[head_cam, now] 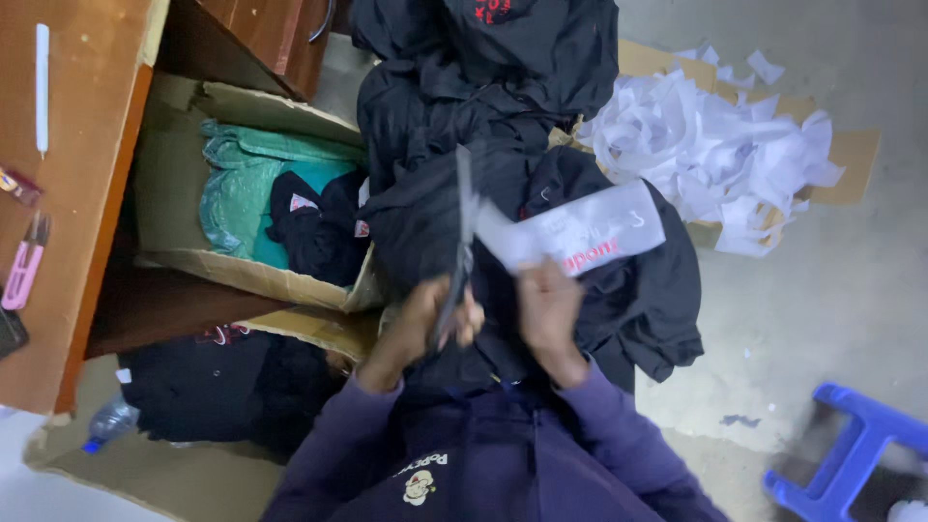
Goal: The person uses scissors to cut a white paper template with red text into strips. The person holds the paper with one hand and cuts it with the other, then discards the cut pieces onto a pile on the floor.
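Purple fleece sleeves (619, 416) frame the working area; the left hand (425, 319) is closed around the handles of long dark metal scissors (462, 242), blades upright, while the right hand (549, 309) pinches the lower end of a white printed paper strip (580, 232) just right of the scissors. For a clean cut, judged from this view, keep the strip taut and the blades square to it; soft black garments (464, 116) lie behind the scissors, crumpled white paper offcuts (706, 145) to their right, an open cardboard box (174, 164) holding teal plastic to their left.
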